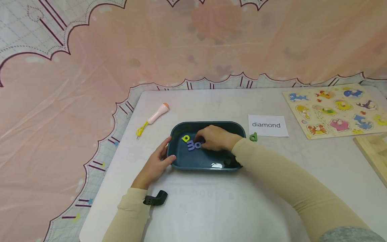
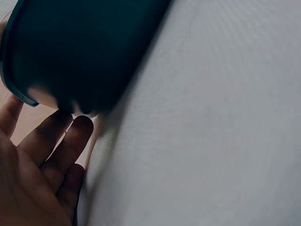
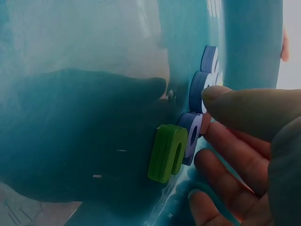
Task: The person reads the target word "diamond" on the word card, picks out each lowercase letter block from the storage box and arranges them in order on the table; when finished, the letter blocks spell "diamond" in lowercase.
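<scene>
A dark blue tray [image 1: 193, 162] stands on the white table. My left hand [image 1: 155, 167] holds its left end, thumb over the rim and fingers along the outer wall; the left wrist view shows those fingers [image 2: 77, 134] against the tray. Inside the tray my right hand [image 1: 219, 137] pinches a blue letter o [image 3: 196, 92] between thumb and finger. Close by lie a purple letter m [image 1: 190, 145], a yellow-green letter [image 1: 185, 138], another purple letter [image 3: 190, 134] and a green letter n [image 3: 167, 153]. The right hand hides part of the row in the head view.
A white card reading "diamond" [image 1: 266, 125] lies right of the tray, with a green letter d [image 1: 253, 136] below it. Farther right are an animal puzzle board [image 1: 328, 112] and a wooden tray [image 1: 370, 156]. A pink-handled tool with a yellow end [image 1: 157, 113] lies at the back left.
</scene>
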### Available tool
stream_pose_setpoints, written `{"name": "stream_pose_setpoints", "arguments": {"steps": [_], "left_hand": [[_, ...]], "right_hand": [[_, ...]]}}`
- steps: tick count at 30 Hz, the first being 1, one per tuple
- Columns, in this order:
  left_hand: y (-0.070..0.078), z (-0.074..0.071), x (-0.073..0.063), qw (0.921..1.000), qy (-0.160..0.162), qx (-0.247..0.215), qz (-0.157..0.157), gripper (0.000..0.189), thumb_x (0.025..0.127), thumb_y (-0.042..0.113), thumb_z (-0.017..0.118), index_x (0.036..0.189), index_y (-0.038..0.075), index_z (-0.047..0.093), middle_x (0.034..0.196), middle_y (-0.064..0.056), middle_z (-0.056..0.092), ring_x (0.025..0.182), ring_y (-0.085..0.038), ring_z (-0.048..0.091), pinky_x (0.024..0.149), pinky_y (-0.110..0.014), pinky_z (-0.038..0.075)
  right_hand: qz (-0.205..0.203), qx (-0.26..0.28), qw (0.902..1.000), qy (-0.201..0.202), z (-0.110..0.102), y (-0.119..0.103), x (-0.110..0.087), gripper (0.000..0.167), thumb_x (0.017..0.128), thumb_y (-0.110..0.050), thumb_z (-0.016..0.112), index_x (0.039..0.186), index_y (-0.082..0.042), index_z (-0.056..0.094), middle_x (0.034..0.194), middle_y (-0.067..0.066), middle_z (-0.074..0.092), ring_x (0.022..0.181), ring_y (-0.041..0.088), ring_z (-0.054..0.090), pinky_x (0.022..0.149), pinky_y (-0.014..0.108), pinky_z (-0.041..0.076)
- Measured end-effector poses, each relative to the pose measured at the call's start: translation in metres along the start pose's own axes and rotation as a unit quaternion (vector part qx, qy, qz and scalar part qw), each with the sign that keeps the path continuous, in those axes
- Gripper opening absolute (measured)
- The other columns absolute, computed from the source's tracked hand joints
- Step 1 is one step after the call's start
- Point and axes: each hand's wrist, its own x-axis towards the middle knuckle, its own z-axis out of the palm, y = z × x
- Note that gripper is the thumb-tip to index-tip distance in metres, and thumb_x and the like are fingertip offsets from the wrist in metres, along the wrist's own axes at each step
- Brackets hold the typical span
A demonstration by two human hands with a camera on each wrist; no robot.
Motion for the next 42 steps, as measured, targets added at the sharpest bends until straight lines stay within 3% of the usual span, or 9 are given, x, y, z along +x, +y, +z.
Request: {"name": "stream_pose_setpoints", "arguments": {"steps": [16,42], "left_hand": [[0.0000,0.0011,-0.0014,1.0000,0.003,0.000,-0.008,0.071,0.100,0.025,0.062,0.160,0.021,0.024,0.157,-0.020,0.033,0.146,-0.036,0.030,0.113,-0.059,0.022],[-0.0021,0.0016,0.0008,1.0000,0.008,0.000,-0.002,0.072,0.100,0.026,0.063,0.160,0.021,0.024,0.157,-0.021,0.034,0.145,-0.037,0.031,0.113,-0.059,0.024]], "right_hand": [[-0.009,-0.020,0.9997,0.011,-0.0001,0.0009,0.0000,0.027,0.096,-0.015,0.067,0.123,-0.011,0.069,0.121,0.006,0.068,0.112,0.021,0.063,0.103,0.040,0.045],[-0.015,0.008,0.9996,-0.023,-0.0002,0.0002,0.0024,0.040,0.097,-0.017,0.066,0.136,-0.007,0.061,0.131,0.009,0.064,0.116,0.020,0.061,0.104,0.039,0.045]]}}
